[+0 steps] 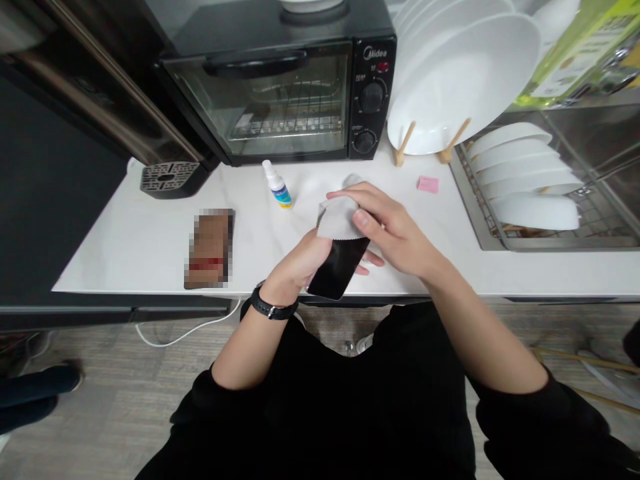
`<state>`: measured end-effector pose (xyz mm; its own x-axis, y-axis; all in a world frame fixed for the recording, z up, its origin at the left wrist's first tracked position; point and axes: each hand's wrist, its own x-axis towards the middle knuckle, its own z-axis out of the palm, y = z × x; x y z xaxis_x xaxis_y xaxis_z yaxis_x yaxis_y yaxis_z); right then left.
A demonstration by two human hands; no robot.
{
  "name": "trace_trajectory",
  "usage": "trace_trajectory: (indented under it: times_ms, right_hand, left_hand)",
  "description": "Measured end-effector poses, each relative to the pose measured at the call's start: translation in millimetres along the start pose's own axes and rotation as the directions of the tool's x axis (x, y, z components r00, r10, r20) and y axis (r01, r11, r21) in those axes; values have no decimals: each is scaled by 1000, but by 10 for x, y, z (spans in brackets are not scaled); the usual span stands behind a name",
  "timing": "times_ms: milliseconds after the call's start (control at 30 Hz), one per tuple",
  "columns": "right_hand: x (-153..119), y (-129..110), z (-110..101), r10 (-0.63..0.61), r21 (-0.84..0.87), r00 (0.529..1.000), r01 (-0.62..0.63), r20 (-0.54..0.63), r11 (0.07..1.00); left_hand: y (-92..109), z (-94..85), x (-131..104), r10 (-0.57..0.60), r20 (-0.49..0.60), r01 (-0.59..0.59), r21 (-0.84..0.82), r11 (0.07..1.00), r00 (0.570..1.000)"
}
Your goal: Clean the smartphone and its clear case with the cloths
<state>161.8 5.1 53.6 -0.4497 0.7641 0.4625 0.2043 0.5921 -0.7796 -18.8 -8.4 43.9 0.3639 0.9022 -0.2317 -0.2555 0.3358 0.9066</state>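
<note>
My left hand (pixel 297 261) grips a black phone (pixel 339 267) from beneath, holding it tilted above the front of the white counter (pixel 150 240). My right hand (pixel 393 230) presses a small grey cleaning cloth (pixel 337 219) flat onto the phone's upper end, fingers spread over the cloth. A black watch sits on my left wrist. A small white spray bottle (pixel 277 185) with a blue label stands upright on the counter just left of the hands.
A second phone (pixel 209 249) lies flat at the left. A black toaster oven (pixel 280 80) stands behind, white plates on a wooden rack (pixel 463 80) to its right, more plates in a sink rack (pixel 525 183). A pink eraser-like block (pixel 428 184) lies nearby.
</note>
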Motion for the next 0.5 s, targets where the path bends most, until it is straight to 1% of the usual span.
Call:
trace_trajectory:
  times_ms: [33,100,167,200,233,300,367,400,433,467,500]
  right_hand:
    - [-1,1,-64,26,88,999,-28,28,996]
    - [7,37,-162,105,243,991,-121,77,963]
    - [27,105,-209,188,341,977,-212,103,916]
    - [39,142,-214,214,373,972,-235,96,898]
    - [51,177,-209,232,399,970,-243,76,884]
    - [68,224,-181,260,443,966,-231,-4,866]
    - [68,239,-141,294,477,950,-213,-101,853]
    - [61,239,-120,313,488,938,-205,-148,848]
    - [52,238,-100,328,494,924,-195,-197,847]
    - [41,239,-82,337,494,909,-182,-246,850]
    - [30,246,-66,342,492,892,-166,-294,855]
  left_hand:
    - [60,-31,-21,-48,89,44,42,998,995]
    - [152,-75,-45,-114,215,92,106,990,970]
    - [197,-106,-46,-126,248,104,98,990,961]
    - [204,-119,-43,-125,263,108,78,991,957]
    - [203,-130,-39,-123,284,110,61,992,951]
    - [193,-151,-37,-135,328,122,60,991,935]
    - [184,-171,-46,-167,367,121,145,982,915]
    - [182,-180,-54,-159,363,82,219,972,918]
    - [184,-185,-62,-120,334,13,308,951,935]
    - [189,-188,-70,-51,280,-71,409,910,959]
    - [197,-187,-77,43,208,-147,517,843,977]
